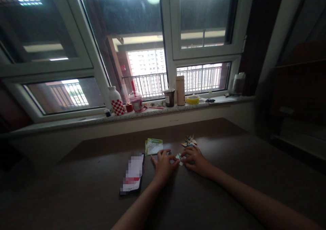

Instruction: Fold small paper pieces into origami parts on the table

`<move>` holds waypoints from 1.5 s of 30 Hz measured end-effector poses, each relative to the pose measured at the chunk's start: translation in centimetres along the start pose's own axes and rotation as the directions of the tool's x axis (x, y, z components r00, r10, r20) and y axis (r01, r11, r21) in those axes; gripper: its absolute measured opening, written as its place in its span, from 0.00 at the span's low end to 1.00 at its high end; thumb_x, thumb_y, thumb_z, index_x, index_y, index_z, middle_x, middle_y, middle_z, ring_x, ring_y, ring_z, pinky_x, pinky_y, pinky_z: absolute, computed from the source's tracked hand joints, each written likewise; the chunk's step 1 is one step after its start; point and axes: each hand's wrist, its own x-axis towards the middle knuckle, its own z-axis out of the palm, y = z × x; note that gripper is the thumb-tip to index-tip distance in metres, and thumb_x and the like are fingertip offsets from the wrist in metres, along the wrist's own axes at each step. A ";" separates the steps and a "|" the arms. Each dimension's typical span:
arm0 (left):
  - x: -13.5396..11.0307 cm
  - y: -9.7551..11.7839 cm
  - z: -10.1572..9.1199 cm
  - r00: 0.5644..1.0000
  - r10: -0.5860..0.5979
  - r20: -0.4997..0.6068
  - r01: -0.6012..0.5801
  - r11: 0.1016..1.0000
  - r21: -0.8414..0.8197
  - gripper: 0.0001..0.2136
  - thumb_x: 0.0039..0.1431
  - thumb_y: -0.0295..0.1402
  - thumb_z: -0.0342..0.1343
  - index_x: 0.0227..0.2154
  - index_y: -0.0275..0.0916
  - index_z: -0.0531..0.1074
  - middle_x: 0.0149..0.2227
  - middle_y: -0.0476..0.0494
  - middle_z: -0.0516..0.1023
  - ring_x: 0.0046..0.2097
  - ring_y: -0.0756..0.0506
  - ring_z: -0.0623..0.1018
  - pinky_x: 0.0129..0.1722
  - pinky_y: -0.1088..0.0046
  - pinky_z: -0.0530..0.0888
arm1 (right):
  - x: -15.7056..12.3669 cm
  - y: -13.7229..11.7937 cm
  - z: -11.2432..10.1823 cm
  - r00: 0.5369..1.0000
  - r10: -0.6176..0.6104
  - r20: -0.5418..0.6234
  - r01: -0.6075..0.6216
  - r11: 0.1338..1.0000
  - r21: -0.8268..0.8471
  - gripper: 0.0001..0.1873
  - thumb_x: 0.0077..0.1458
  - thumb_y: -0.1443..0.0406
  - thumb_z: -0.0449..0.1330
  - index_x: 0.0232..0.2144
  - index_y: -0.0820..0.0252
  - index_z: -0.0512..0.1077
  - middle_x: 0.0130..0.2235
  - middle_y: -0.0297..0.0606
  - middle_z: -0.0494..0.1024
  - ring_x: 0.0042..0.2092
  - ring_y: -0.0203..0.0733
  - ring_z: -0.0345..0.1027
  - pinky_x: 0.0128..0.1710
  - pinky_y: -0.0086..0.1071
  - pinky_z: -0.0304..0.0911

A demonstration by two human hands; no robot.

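Between my two hands a small piece of folded white and green paper (180, 160) lies on or just above the table. My left hand (163, 164) pinches its left edge with the thumb and a fingertip, the other fingers bent. From the right, the closed fingertips of my right hand (195, 160) press on the paper and partly cover it. Just beyond my right hand sits a small heap of folded paper pieces (189, 141) in several colours. Green-edged paper sheets (155, 146) lie beyond my left hand.
A phone (132, 173) with a blurred-out screen lies left of my left forearm on the dark table (84, 179). Along the windowsill stand a red-checked bottle (117, 102), a pink drink cup (136, 102), a dark drink cup (169, 97), a beige flask (180, 91) and yellow tape (193, 100).
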 end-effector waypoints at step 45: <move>0.2 0.5 -0.9 0.993 -0.089 0.077 0.090 0.996 -0.007 0.06 0.55 0.42 0.58 0.34 0.58 0.79 0.64 0.57 0.63 0.66 0.34 0.54 0.58 0.27 0.39 | 0.4 0.0 0.1 0.996 0.059 0.069 -0.066 0.992 0.112 0.13 0.60 0.64 0.57 0.43 0.44 0.78 0.44 0.36 0.77 0.55 0.48 0.61 0.59 0.49 0.48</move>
